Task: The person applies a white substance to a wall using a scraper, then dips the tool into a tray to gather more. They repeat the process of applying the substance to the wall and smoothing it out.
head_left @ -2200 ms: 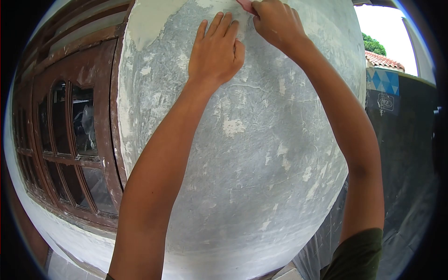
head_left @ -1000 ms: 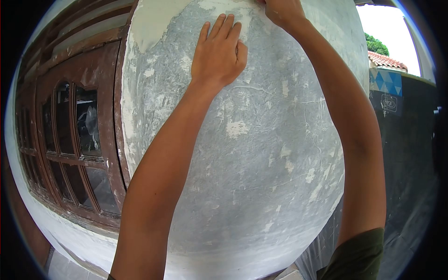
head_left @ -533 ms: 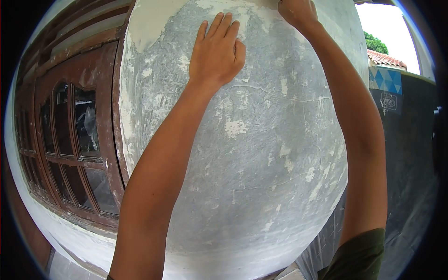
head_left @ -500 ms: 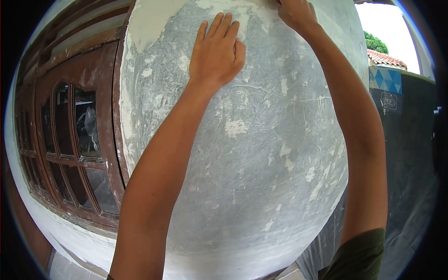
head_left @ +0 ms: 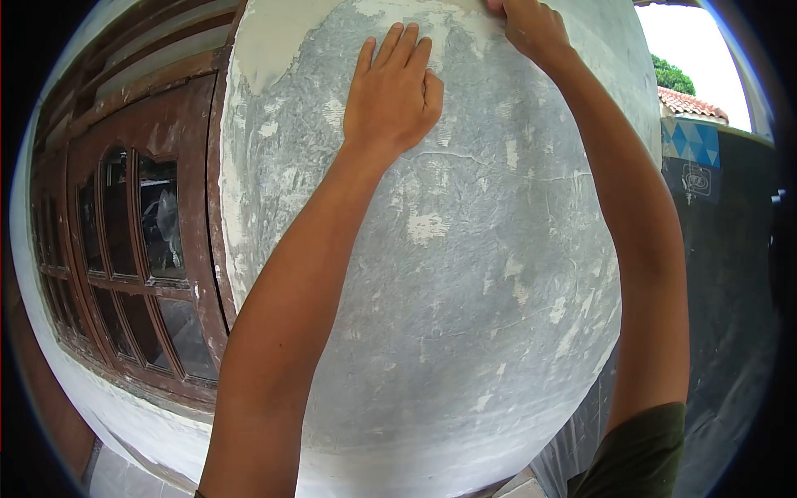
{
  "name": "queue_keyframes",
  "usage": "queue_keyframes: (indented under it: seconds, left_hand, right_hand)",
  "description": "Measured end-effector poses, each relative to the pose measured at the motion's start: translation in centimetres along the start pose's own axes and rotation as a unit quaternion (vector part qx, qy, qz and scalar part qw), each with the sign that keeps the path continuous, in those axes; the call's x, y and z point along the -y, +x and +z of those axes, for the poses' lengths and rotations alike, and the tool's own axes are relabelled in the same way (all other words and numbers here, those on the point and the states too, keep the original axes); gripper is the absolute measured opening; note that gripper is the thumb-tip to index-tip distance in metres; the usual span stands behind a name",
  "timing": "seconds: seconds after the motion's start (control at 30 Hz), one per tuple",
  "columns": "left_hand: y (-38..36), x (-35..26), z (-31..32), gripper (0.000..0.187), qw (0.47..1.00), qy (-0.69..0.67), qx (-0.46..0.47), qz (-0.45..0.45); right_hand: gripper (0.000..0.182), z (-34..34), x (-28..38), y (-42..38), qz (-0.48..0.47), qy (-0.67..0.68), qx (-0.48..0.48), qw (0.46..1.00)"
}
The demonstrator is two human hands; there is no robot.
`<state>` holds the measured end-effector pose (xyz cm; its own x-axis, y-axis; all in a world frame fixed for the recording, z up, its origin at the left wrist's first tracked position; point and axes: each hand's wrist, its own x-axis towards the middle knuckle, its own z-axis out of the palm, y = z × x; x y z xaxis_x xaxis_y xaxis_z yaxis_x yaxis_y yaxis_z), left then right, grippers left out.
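My left hand point(head_left: 393, 87) lies flat on the grey wall point(head_left: 465, 282), palm down with fingers pointing up. My right hand point(head_left: 538, 31) is at the top edge of the view, close to the wall's upper part. Its fingers are curled closed, and whatever they hold is cut off by the frame. Around both hands the wall is rough and patchy, with fine cracks and pale flecks. Cream-coloured filler point(head_left: 270, 46) coats the upper left of the wall, and a lighter smear runs along the top between the hands.
To the left is a brown wooden window point(head_left: 133, 224) with glass panes and a worn frame. Dark sheeting point(head_left: 726, 249) with a blue-and-white triangle pattern point(head_left: 696, 143) stands on the right. Beyond it are a tiled roof point(head_left: 691, 104) and a green tree point(head_left: 672, 76).
The whole view has shifted slightly, so the wall and window appear a little further right. Both hands keep nearly the same places on the wall.
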<state>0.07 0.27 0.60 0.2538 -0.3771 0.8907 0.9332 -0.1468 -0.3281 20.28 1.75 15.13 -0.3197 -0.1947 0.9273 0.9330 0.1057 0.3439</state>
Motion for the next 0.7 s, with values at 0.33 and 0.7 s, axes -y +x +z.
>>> queue_keyframes:
  seconds: [0.33, 0.7]
  left_hand:
    - [-0.1, -0.1, -0.1, 0.046, 1.000, 0.009, 0.002, -0.001]
    - [0.0, -0.1, -0.1, 0.045, 1.000, 0.008, -0.006, 0.005]
  right_hand:
    - [0.023, -2.7, 2.9, -1.9, -0.007, 0.095, -0.086, 0.992]
    - [0.015, -3.3, 6.5, -5.3, -0.060, 0.038, -0.034, 0.997]
